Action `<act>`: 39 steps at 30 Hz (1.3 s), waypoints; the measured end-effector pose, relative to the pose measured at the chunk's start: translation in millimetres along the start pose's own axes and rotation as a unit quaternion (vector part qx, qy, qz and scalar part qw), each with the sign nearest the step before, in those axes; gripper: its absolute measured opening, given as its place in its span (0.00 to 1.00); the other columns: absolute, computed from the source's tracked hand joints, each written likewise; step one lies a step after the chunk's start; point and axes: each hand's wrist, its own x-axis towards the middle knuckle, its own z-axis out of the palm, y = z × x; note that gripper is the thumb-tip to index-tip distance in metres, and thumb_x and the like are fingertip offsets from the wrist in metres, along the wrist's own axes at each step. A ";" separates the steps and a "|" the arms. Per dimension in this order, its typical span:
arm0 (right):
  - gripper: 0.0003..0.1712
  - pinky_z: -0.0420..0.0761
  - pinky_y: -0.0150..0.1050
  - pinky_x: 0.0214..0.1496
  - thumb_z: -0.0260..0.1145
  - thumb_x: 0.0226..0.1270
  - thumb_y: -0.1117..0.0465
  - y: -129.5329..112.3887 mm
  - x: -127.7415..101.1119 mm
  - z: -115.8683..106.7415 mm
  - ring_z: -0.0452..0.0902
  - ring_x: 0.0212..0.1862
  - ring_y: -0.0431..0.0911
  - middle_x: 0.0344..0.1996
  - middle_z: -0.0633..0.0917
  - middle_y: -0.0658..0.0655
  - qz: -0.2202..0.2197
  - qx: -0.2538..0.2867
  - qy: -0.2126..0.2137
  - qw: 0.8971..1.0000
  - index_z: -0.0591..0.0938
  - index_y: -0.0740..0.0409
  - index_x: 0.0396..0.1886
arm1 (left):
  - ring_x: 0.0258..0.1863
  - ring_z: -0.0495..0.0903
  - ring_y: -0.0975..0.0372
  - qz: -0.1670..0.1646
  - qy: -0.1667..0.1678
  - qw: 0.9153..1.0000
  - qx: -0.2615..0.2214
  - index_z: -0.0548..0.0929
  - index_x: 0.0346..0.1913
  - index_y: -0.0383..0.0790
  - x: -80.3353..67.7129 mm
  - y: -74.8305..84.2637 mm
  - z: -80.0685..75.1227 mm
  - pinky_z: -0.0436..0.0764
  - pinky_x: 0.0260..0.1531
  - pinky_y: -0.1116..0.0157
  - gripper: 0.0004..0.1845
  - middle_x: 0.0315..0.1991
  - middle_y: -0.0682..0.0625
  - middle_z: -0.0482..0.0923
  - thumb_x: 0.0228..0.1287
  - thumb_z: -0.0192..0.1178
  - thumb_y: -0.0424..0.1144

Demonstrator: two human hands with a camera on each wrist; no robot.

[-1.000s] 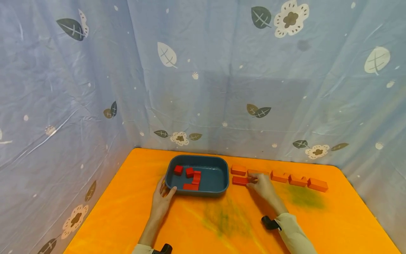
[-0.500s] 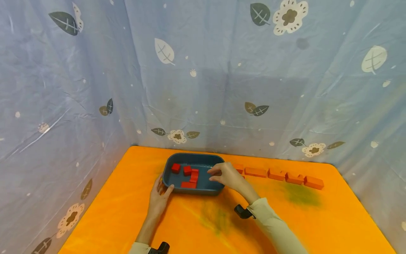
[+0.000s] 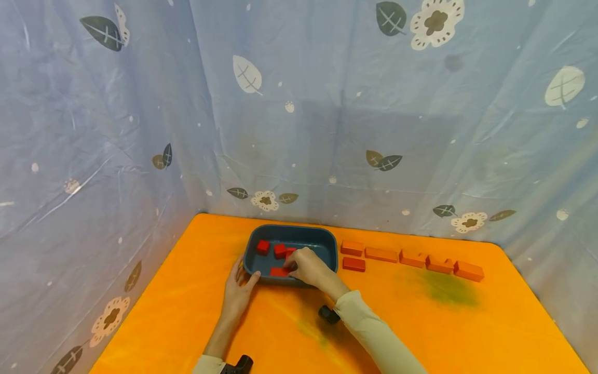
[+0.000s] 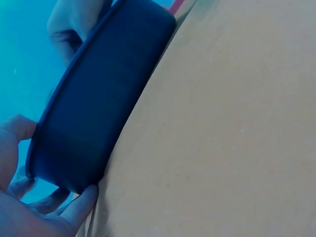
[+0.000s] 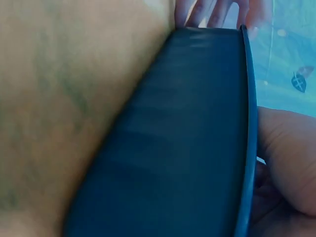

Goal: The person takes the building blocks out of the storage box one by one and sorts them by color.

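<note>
A dark blue-grey rectangular tray [image 3: 322, 236] stands on the table with several red blocks inside. My left hand [image 3: 238, 293] holds its near left corner, thumb on the rim and fingers round the outer wall; the left wrist view shows these fingers against the tray's side. My right hand [image 3: 308, 266] reaches down into the tray, fingers bent at a flat red block [image 3: 279, 271] and overlapping another red block [image 3: 290, 252] just behind. I cannot tell whether the right fingertips pinch a block. In the right wrist view the right hand [image 5: 291, 158] is partly hidden behind the tray wall.
Right of the tray lies a single red block [image 3: 353, 264]. Behind it a row of orange blocks [image 3: 380, 254] runs along the back of the orange-covered table [image 3: 397, 322]. Two red cubes, one at left [image 3: 263, 247], sit in the tray. A patterned curtain hangs behind.
My right hand has left the red block beside the tray and moved left, over the tray's rim, down to the blocks inside. The left hand keeps its place at the tray's left corner.
</note>
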 end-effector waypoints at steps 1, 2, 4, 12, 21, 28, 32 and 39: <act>0.08 0.83 0.28 0.39 0.75 0.55 0.70 0.1 1.5 -1.1 0.84 0.36 0.42 0.34 0.89 0.53 -0.005 -0.006 -0.001 1.000 0.90 0.61 0.36 | 0.72 0.55 0.39 -0.002 -0.001 1.000 0.001 0.55 0.77 0.40 0.5 1.7 -0.2 0.62 0.67 0.41 0.39 0.75 0.37 0.54 0.69 0.62 0.38; 0.08 0.83 0.28 0.39 0.75 0.55 0.70 0.4 3.1 -2.0 0.84 0.35 0.42 0.34 0.89 0.53 -0.010 -0.011 -0.002 1.000 0.90 0.62 0.36 | 0.72 0.54 0.39 -0.004 -0.003 1.000 0.004 0.55 0.77 0.40 0.9 3.3 -0.4 0.62 0.67 0.41 0.39 0.75 0.37 0.53 0.69 0.62 0.38; 0.09 0.82 0.27 0.38 0.76 0.54 0.70 0.9 5.6 -4.2 0.83 0.33 0.41 0.33 0.89 0.54 -0.018 -0.022 -0.007 1.000 0.89 0.63 0.37 | 0.72 0.53 0.39 -0.008 -0.006 1.000 0.005 0.54 0.77 0.40 2.3 5.8 -0.9 0.61 0.67 0.41 0.39 0.75 0.37 0.52 0.69 0.61 0.36; 0.15 0.82 0.26 0.40 0.75 0.54 0.72 2.3 9.0 -9.6 0.83 0.35 0.38 0.36 0.89 0.51 -0.007 -0.052 -0.069 0.996 0.89 0.59 0.43 | 0.73 0.52 0.38 -0.024 -0.015 1.000 0.001 0.54 0.77 0.39 4.8 6.5 -0.2 0.61 0.68 0.41 0.39 0.76 0.35 0.50 0.69 0.61 0.33; 0.17 0.82 0.29 0.44 0.75 0.56 0.68 11.7 2.2 -9.8 0.82 0.39 0.40 0.42 0.88 0.51 -0.027 -0.053 -0.075 0.995 0.88 0.58 0.47 | 0.73 0.52 0.39 -0.015 -0.011 1.000 0.004 0.53 0.77 0.41 -3.3 1.2 1.7 0.62 0.67 0.41 0.39 0.76 0.37 0.49 0.70 0.60 0.36; 0.18 0.80 0.31 0.39 0.73 0.56 0.64 21.4 -17.6 -40.2 0.79 0.38 0.44 0.46 0.87 0.53 -0.020 -0.037 -0.025 0.999 0.87 0.57 0.49 | 0.72 0.53 0.37 -0.022 -0.009 1.000 0.005 0.52 0.78 0.40 -4.6 0.2 1.6 0.62 0.67 0.40 0.39 0.76 0.35 0.49 0.70 0.60 0.36; 0.18 0.82 0.33 0.41 0.72 0.58 0.65 28.7 -33.0 -71.6 0.79 0.40 0.44 0.49 0.85 0.56 -0.003 0.003 0.009 1.000 0.86 0.58 0.50 | 0.72 0.53 0.38 -0.016 -0.006 1.000 0.004 0.53 0.78 0.41 -3.3 1.9 2.3 0.61 0.67 0.40 0.39 0.76 0.35 0.50 0.70 0.60 0.36; 0.18 0.85 0.50 0.45 0.72 0.57 0.70 57.4 -70.3 -112.3 0.80 0.48 0.55 0.48 0.86 0.61 0.001 0.060 0.079 0.995 0.85 0.66 0.49 | 0.71 0.56 0.39 -0.016 0.002 1.000 0.005 0.53 0.77 0.40 -2.0 2.9 0.2 0.61 0.67 0.42 0.40 0.75 0.34 0.53 0.69 0.62 0.38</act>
